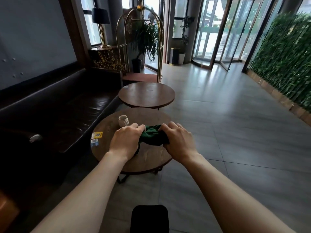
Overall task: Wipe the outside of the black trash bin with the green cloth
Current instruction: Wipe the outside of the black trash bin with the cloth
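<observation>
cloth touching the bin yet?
No, both the left hand and right hand hold the green cloth up, apart from the black trash bin.

A green cloth is held bunched between both hands above the near round tabletop; the left hand grips its left end and the right hand its right end, fingers curled round the fabric. On the tabletop, behind the left hand, a pale ribbed cup stands upright, and cards lie at its left edge. Nearer than the tabletop, a black trash bin stands on the floor between the forearms.
</observation>
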{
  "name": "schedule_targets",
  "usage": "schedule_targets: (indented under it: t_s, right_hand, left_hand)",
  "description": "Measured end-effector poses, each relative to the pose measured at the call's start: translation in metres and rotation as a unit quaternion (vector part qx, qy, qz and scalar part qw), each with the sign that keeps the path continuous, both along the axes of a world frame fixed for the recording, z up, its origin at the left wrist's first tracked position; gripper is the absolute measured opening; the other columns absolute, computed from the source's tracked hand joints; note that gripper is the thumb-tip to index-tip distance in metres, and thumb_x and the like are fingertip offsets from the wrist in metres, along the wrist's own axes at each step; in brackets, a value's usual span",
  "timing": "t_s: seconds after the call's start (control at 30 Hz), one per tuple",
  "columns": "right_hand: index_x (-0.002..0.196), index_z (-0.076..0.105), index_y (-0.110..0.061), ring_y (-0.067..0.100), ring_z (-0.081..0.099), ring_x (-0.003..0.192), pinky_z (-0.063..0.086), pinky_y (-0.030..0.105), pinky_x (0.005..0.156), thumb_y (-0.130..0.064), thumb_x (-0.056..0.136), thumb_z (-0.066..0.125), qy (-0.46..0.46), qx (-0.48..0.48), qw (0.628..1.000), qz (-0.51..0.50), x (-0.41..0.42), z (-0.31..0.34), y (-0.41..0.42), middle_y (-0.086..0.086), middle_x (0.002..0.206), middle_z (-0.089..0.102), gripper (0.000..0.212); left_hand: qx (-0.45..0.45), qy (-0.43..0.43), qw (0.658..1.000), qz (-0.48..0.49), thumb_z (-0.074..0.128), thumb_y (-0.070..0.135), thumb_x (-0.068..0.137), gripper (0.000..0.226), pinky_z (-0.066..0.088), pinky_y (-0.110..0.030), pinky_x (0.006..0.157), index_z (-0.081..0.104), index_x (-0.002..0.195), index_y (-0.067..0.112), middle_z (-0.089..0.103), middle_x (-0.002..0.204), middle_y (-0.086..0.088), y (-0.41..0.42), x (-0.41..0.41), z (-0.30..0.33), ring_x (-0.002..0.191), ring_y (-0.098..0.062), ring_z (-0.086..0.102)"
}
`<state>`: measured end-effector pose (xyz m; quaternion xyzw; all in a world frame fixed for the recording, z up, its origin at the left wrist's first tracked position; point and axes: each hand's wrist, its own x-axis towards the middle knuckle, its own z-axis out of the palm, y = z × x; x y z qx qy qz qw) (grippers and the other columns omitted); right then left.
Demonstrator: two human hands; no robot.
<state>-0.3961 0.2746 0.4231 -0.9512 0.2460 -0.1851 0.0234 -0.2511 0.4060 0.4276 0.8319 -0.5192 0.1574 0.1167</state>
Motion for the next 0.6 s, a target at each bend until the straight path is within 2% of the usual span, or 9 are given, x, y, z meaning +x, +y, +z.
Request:
schedule_targets:
  t_s: [0.17, 0.33, 0.47, 0.6]
  right_hand:
    - [0.132, 0.055, -0.027, 0.026, 0.058, 0.109, 0.055, 0.041, 0.076, -0.024, 0.091, 0.069, 0.015, -0.004, 1.000, -0.019, 0.006, -0.002, 0.022, 0.001, 0.118, 0.059, 0.044]
    - [0.132, 0.055, -0.026, 0.025, 0.058, 0.109, 0.055, 0.043, 0.077, -0.023, 0.090, 0.072, 0.021, -0.007, 0.999, -0.031, 0.016, -0.007, 0.043, 0.001, 0.119, 0.060, 0.045]
    - [0.132, 0.057, -0.025, 0.026, 0.057, 0.110, 0.051, 0.039, 0.075, -0.020, 0.088, 0.073, 0.016, -0.015, 0.999, -0.037, 0.024, -0.015, 0.055, 0.001, 0.120, 0.061, 0.047]
    - [0.133, 0.055, -0.025, 0.025, 0.057, 0.111, 0.055, 0.041, 0.078, -0.022, 0.090, 0.072, 0.017, -0.012, 0.999, -0.028, 0.031, -0.022, 0.061, 0.001, 0.122, 0.061, 0.047]
  left_hand:
    - [-0.005, 0.016, 1.000, -0.013, 0.065, 0.010, 0.086, 0.038, 0.050, -0.040, 0.068, 0.059, 0.119, 0.028, 0.065, 0.102, 0.001, 0.017, 0.012, -0.006, 0.090, -0.033, 0.069]
    - [-0.008, 0.024, 0.999, -0.024, 0.058, 0.004, 0.086, 0.040, 0.039, -0.036, 0.065, 0.058, 0.121, 0.026, 0.064, 0.102, -0.001, 0.033, 0.025, -0.015, 0.093, -0.034, 0.068]
    - [-0.011, 0.030, 0.999, -0.030, 0.057, 0.003, 0.087, 0.040, 0.043, -0.038, 0.065, 0.057, 0.121, 0.025, 0.064, 0.102, -0.002, 0.043, 0.035, -0.023, 0.092, -0.035, 0.067]
    - [-0.015, 0.032, 0.999, -0.030, 0.056, 0.002, 0.087, 0.040, 0.046, -0.039, 0.067, 0.058, 0.122, 0.024, 0.064, 0.104, -0.002, 0.050, 0.042, -0.031, 0.092, -0.035, 0.067]
